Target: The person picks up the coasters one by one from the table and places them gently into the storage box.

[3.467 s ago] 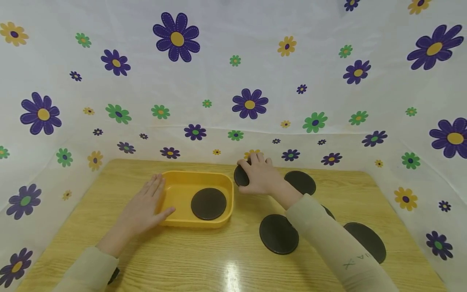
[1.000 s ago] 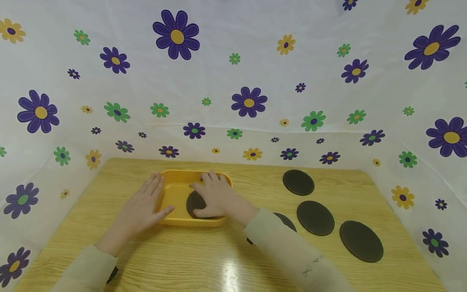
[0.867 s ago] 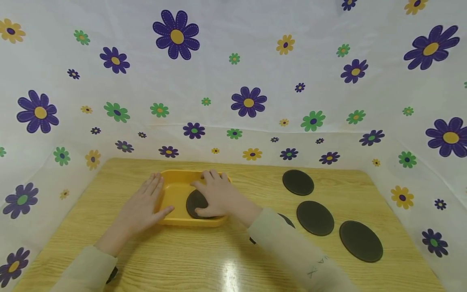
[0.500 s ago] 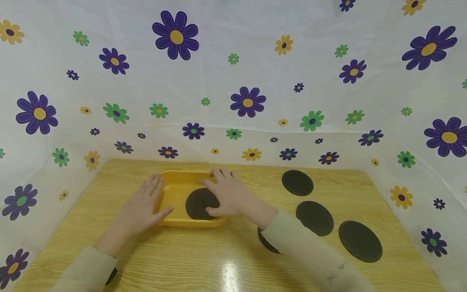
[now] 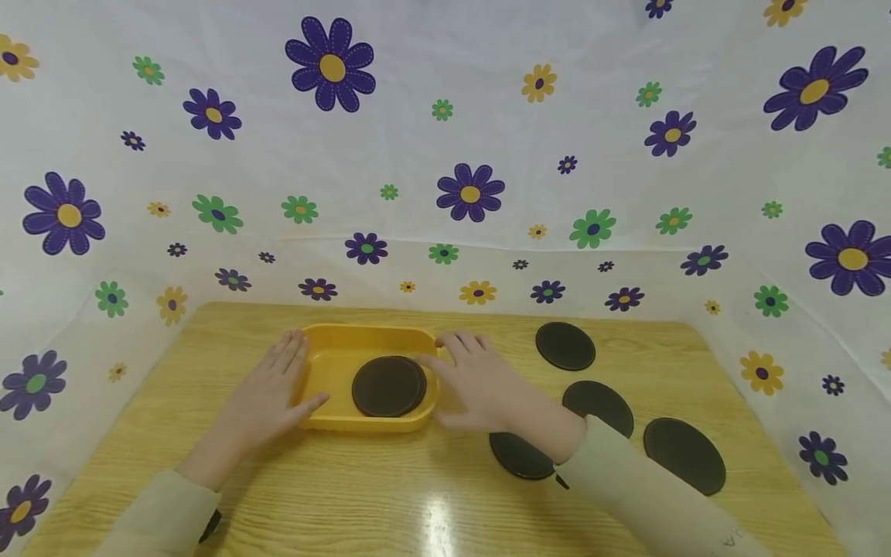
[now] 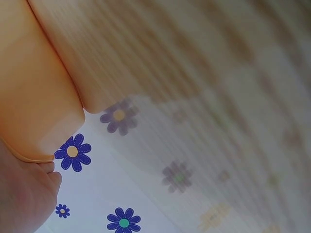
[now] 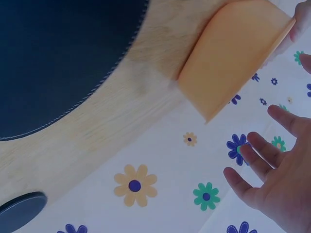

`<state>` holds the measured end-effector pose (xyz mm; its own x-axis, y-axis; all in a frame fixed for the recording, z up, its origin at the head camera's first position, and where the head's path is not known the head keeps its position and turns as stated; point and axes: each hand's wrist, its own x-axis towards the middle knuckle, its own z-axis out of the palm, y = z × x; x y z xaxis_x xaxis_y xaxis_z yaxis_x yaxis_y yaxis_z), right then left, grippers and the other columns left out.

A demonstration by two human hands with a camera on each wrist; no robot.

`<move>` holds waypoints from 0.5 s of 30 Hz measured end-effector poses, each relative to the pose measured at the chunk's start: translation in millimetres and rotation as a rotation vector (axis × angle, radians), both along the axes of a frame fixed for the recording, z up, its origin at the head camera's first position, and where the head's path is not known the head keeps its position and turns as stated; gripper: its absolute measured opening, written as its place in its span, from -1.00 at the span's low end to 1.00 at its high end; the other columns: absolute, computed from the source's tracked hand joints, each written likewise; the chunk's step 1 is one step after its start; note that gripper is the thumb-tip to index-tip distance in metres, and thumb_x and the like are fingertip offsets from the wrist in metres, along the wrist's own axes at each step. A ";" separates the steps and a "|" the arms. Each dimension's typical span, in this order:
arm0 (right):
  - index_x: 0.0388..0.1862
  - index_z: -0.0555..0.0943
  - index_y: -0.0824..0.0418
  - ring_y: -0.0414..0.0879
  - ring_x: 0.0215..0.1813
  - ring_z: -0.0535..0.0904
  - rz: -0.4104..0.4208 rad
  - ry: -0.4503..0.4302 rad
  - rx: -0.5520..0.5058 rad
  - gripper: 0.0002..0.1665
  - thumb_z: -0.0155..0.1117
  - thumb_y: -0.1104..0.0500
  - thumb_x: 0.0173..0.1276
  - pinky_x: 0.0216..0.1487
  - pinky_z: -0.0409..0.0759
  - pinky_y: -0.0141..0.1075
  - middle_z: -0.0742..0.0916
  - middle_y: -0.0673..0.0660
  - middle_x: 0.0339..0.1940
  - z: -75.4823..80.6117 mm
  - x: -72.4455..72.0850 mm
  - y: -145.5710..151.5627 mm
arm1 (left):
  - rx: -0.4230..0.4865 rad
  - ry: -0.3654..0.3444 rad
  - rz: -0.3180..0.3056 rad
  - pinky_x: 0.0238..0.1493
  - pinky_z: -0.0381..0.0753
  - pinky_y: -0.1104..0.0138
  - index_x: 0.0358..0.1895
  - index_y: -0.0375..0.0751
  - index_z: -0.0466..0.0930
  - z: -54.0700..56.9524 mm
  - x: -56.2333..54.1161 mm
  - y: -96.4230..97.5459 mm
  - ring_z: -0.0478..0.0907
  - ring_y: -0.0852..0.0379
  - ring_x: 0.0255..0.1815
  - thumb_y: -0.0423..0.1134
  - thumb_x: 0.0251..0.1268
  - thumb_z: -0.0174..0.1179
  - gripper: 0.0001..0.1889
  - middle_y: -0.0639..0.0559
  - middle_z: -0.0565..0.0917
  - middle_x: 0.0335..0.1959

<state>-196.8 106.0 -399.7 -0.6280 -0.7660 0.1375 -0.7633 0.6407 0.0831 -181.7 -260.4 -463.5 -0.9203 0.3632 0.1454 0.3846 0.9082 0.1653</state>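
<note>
Left hand (image 5: 263,394) lies straight-fingered against a yellow tray (image 5: 330,379), right hand (image 5: 483,387) spread above a wooden table (image 5: 334,495), flowered cloth (image 5: 404,147) behind.

a screened-off nook: flowered cloth (image 5: 411,143) round a wooden table (image 5: 334,495).

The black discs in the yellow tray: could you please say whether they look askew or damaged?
Slightly askew: the upper disc lies off-centre on a lower disc, whose edge peeks out on the right. No damage shows.
</note>
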 end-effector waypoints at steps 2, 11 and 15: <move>0.56 0.45 -0.02 0.17 0.44 0.43 -0.001 0.011 -0.007 -0.11 0.40 -0.30 0.31 0.38 0.53 0.16 0.52 0.24 0.45 -0.6 4.7 9.0 | 0.000 -0.003 -0.001 0.72 0.12 -0.20 0.65 -0.56 0.04 1.5 0.2 0.2 -0.03 -0.42 0.75 0.28 0.52 0.11 0.03 -0.43 0.01 0.73; 0.49 0.49 -0.03 0.16 0.35 0.51 -0.013 0.060 0.003 -0.14 0.42 -0.29 0.28 0.26 0.60 0.13 0.58 0.22 0.35 -12.3 21.5 41.9 | 0.009 -0.018 0.002 0.71 0.11 -0.22 0.65 -0.56 0.03 4.1 1.4 0.7 -0.04 -0.42 0.75 0.29 0.52 0.11 0.04 -0.43 -0.01 0.73; 0.49 0.49 -0.04 0.13 0.34 0.51 -0.028 0.048 0.036 -0.13 0.41 -0.32 0.26 0.20 0.60 0.09 0.59 0.20 0.34 -23.9 25.7 54.0 | 0.008 -0.015 0.001 0.71 0.12 -0.22 0.65 -0.56 0.03 3.4 1.1 0.0 -0.04 -0.43 0.75 0.29 0.52 0.11 0.04 -0.42 -0.01 0.73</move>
<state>-171.1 160.0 -423.6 -0.6426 -0.7532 0.1408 -0.7397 0.6577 0.1423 -180.6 -260.3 -460.1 -0.9229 0.3608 0.1346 0.3807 0.9074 0.1780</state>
